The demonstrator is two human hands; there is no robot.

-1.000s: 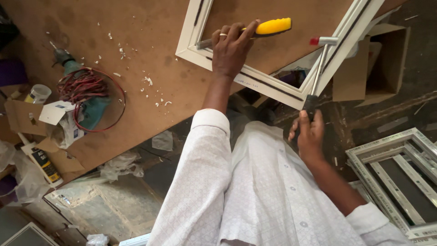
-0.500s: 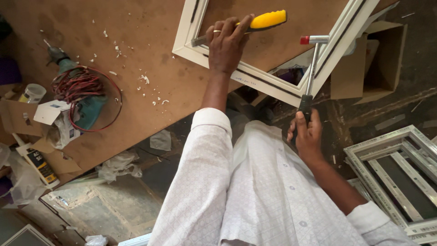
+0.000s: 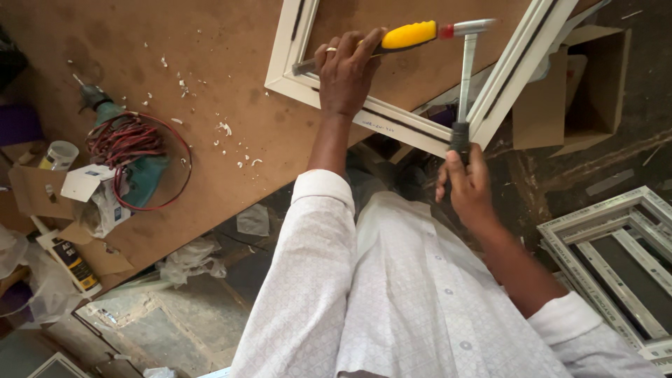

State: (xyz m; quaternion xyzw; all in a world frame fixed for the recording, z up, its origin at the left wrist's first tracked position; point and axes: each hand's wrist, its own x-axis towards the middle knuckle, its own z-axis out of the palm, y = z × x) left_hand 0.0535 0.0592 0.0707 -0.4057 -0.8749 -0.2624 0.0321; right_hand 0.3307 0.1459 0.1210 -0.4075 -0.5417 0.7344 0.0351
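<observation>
My left hand (image 3: 346,73) grips a chisel with a yellow handle (image 3: 408,35), its blade laid against the corner of a white window frame (image 3: 392,120) on the brown board table (image 3: 210,140). My right hand (image 3: 467,180) holds a hammer by its black grip; the steel shaft (image 3: 467,77) rises upright and the hammer head (image 3: 470,27) touches the red end of the chisel handle. White sleeves cover both arms.
A green power drill (image 3: 133,168) wrapped in a red cord lies at the left of the table among white shavings, with a paper cup (image 3: 59,154) and torn cardboard. A cardboard box (image 3: 581,84) stands at the right. More white frames (image 3: 616,259) lie on the floor.
The hammer has swung left, and its head now meets the end of the chisel handle. The left hand has stayed on the chisel at the frame corner.
</observation>
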